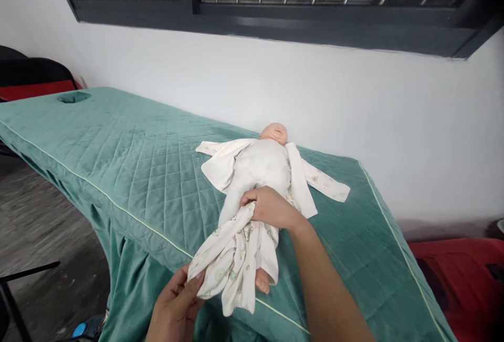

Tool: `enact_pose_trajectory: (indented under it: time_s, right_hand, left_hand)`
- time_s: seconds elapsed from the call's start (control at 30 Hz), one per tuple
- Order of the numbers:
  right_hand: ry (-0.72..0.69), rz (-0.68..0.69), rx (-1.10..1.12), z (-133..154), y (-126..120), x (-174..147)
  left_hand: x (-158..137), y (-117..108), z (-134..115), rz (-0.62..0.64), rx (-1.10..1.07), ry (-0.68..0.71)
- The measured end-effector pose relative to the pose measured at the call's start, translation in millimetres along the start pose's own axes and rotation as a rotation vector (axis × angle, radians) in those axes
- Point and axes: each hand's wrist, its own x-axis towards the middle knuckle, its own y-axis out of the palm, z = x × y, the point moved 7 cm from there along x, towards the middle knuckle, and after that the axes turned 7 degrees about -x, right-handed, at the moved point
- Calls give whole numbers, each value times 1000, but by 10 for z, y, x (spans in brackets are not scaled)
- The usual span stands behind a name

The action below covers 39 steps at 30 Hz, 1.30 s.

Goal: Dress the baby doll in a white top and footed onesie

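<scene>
Pants [244, 260], white, crumpled, perhaps frog-printed

Open room leftward over green cover [129, 147], wall [354, 105] blocking beyond doll [264, 163]

The doll [263, 163] lies on the bed [149, 158] before me, head [271, 133] toward the wall [165, 71] behind, one foot [262, 280] toward me. The top [304, 187] spreads to either side of it. The pants [240, 260] lie at its legs [233, 197], my left hand [179, 300] at their left side, my right hand [271, 208] farther in. Far left in the bed is the hole [74, 97], a chair [37, 72] beyond.
</scene>
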Motion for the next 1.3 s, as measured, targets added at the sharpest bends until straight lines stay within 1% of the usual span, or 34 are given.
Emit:
enact_pose_trajectory:
  time_s: [0.07,0.13,0.23,0.3,0.43,0.5,0.57,0.63,0.7,0.77,0.9,0.97,1.07,1.2,1.3]
  right_hand:
    - [9,9,-16,8,0,-6]
    - [20,6,-36,9,-1,-13]
    - [26,-3,-63,7,-1,-23]
    - [21,0,-67,9,0,-29]
    - [-2,1,-8,30,-24,-43]
    - [-12,5,34,42,-40,-49]
    - [-21,18,65,52,-47,-53]
    - [-19,21,75,50,-54,-52]
    - [-4,-5,88,37,-74,-51]
    - [9,-31,128,23,-93,-56]
    - [18,-17,248,19,-92,-81]
    - [26,3,287,17,-86,-94]
    - [50,10,315,-5,-88,-108]
    - [90,-6,335,-35,-98,-116]
    - [86,-22,377,-28,-119,-120]
  left_hand:
    - [85,-28,-66,-19,82,51]
    - [146,-11,-148,-16,192,105]
    - [169,64,-311,-9,404,240]
    - [164,133,-373,15,487,267]
    - [177,343,-362,162,485,163]
    - [208,456,-364,209,469,144]
    - [265,547,-409,202,440,191]
    - [335,635,-487,200,429,291]
    - [413,713,-566,229,453,402]
    - [511,747,-615,264,503,468]
    - [715,727,-682,297,621,544]
    - [784,762,-713,332,694,585]
    - [856,880,-767,374,771,638]
    - [959,1068,-825,398,839,681]
    - [1058,1161,-847,411,880,708]
